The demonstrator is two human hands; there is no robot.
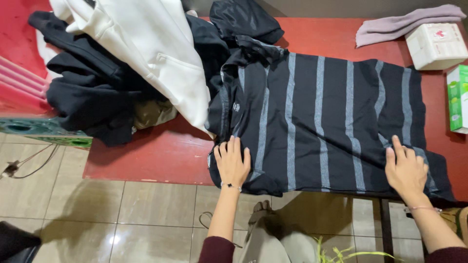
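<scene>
Shirt (317, 122) first, since we're using it as the anchor for everything else: it's a dark one with pale grey stripes, spread flat across the red table (151, 156), collar end toward the clothes heap and hem end toward the boxes. Our near edge of it hangs just over the table's front lip.

Both our hands are on that near edge, palms down and fingers spread flat, not gripping anything. Our left hand (232, 163) sits on the sleeve corner at the collar end, and our right hand (405, 170) presses the hem corner at the other end. With one hand at each end, it looks to us like they're pinning the cloth flat and taut so it doesn't slide off the lip.

At the collar end of the shirt there's a white hoodie (151, 53) draped over a pile of black clothes (87, 92), and the hoodie's hem touches the shirt's shoulder, so that side is crowded. Beyond the far edge of the shirt, near its hem corner, lie a folded mauve towel (404, 22) and a white box (435, 45), close but apart from the fabric. A green box (458, 97) stands just past the hem.

Open room: a bare patch of table runs from the shirt's sleeve corner under the hoodie, and a strip along the far edge. Below the near edge there's only tiled floor (122, 219).
</scene>
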